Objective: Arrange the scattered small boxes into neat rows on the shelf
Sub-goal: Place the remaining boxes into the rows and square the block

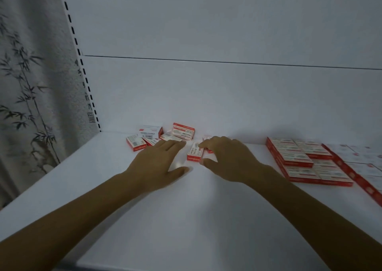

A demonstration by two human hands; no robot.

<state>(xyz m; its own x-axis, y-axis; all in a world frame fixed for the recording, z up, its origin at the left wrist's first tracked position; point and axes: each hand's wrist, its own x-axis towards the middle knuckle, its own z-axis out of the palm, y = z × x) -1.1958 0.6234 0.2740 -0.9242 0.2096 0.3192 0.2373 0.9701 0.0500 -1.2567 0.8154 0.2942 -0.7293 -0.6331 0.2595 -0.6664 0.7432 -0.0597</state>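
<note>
**Two bare hands reach for loose red-and-white boxes on a white shelf**

The left hand [159, 163], just left of centre, lies flat and open with its fingers straight; their tips reach the edge of the scattered boxes [144, 139] near the shelf's back left corner; it grips nothing. The right hand [229, 159], just right of centre, arches over a single box [194, 152], with one fingertip on its top and the thumb just beside its near corner; whether it actually grips cannot be told. At the right of the frame, neat rows [299, 159] of the same boxes lie flat and touching. The labels are red and white; their print is too blurred to read. The shelf [186, 219] spreads as open white surface across the lower half of the frame, down to its front edge at the bottom; its left edge runs diagonally up to a slotted upright [82, 74]; a white back panel [206, 95] closes the rear; a bamboo-print hanging [24, 84] fills the left.
</note>
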